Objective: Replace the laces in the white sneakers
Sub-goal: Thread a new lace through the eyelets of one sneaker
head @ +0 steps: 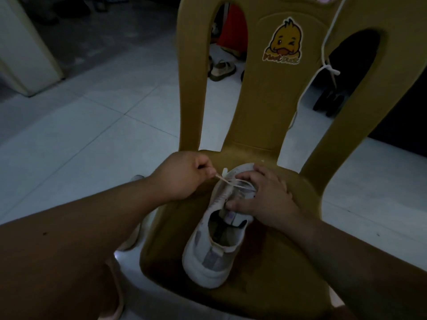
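Looking from the far left of my feed, I see a pale cabinet standing on the white tiled floor, dim and well apart from the work. Next comes the left forearm, reaching in from the lower left. Just under it a second pale shoe lies on the floor beside the chair, mostly hidden by the arm.

The left hand is curled closed, thumb and forefinger pinching a thin white lace. The lace runs taut from that pinch across to the upper eyelets of the white sneaker. The sneaker sits on the seat of a mustard plastic chair, heel toward me and toe toward the backrest, its collar gaping open.

The right hand lies over the sneaker's forefoot with fingers splayed and pressing down. Its thumb rests beside the tongue, and it grips nothing that I can make out.

On the backrest's middle panel is a yellow duck sticker. Through the left slot I make out tan sandals on the floor and something red above them.

Further right, another white lace hangs over the chair back, knotted partway down and trailing across the right slot. Dark shoes show behind it.
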### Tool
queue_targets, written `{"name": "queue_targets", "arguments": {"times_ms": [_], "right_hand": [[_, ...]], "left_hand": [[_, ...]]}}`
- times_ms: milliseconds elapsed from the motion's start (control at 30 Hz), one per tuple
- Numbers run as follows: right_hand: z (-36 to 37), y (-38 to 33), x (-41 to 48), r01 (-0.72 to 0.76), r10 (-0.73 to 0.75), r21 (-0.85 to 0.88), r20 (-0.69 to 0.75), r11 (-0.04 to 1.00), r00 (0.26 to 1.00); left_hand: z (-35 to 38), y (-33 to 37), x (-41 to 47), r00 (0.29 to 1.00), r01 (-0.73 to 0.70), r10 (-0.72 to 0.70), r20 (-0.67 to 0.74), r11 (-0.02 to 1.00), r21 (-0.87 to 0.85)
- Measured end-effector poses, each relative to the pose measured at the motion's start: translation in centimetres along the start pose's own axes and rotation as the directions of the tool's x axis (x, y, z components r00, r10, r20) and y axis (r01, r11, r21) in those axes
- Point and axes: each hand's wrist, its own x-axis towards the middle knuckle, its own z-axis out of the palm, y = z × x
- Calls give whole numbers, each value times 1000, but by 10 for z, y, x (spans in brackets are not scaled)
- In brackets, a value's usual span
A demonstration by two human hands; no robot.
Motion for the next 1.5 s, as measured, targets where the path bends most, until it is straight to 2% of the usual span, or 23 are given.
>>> {"name": "queue_targets", "arguments": {"times_ms": [67, 133, 267, 300, 367, 433, 600, 667, 733, 800, 867, 900, 1000, 1067, 1133, 1200, 1300, 1367, 1433, 1500], "right_hand": [[-1, 0, 0, 0, 0, -8, 18, 1000, 1000], [-3, 2, 2, 35, -34, -15, 25, 999, 999], [-7, -7, 9, 71, -68, 210, -23, 975, 997], [-7, -12, 12, 73, -66, 193, -39, 978, 997], [-5, -20, 20, 85, -82, 43, -71, 995, 994], [-4, -26, 28, 64, -66, -41, -52, 997, 996], [14, -36, 50, -37, 41, -145, 25, 989, 999], [17, -39, 55, -48, 60, -203, 51, 978, 997], [14, -42, 55, -41, 55, -180, 76, 983, 996], [4, -49, 48, 2, 5, -71, 100, 997, 995], [-11, -60, 35, 21, -42, 182, 113, 983, 993], [-20, -65, 28, 17, -54, 328, 104, 944, 993], [-45, -71, 13, 29, -49, 634, 14, 773, 999], [-57, -69, 8, 44, -31, 786, -32, 617, 999], [-66, -65, 7, 61, -7, 885, -65, 462, 998], [-72, -61, 5, 96, -3, 907, -104, 409, 995], [-72, -56, 1, 140, -32, 873, -141, 468, 989], [-72, -54, -3, 167, -64, 835, -157, 524, 985], [-69, -52, -9, 158, -85, 788, -133, 595, 987], [-67, -50, -14, 151, -118, 643, -94, 751, 989]], "left_hand": [[-1, -2, -4, 1000, 19, -19, 19, 999, -25], [-1, 0, -6, 999, 38, -38, 3, 992, -123], [-13, 13, -2, 984, 72, -135, -113, 895, -439], [-16, 16, 0, 981, 64, -145, -131, 871, -487], [-22, 22, 2, 975, 54, -162, -152, 835, -547], [-26, 24, 4, 966, 42, -180, -186, 818, -574], [-41, 16, 7, 927, -24, -195, -321, 823, -568], [-44, 11, 7, 919, -44, -196, -341, 810, -584], [-45, 8, 7, 917, -39, -203, -343, 811, -584], [-45, 5, 7, 920, -30, -201, -336, 819, -572], [-43, 4, 7, 922, -20, -199, -332, 831, -555], [-43, 3, 7, 921, -17, -200, -334, 836, -549], [-44, 5, 9, 914, -10, -211, -348, 844, -537], [-43, 7, 10, 914, -6, -204, -351, 858, -514], [-41, 10, 11, 921, 5, -185, -342, 885, -465], [-38, 14, 12, 943, 23, -156, -295, 912, -410], [-29, 21, 14, 986, 41, -82, -145, 964, -263], [-25, 31, 16, 996, 24, -45, -74, 966, -256], [-20, 40, 16, 997, 80, -81, 15, 901, -426], [-19, 50, 19, 978, 209, -166, 128, 711, -672]]}}
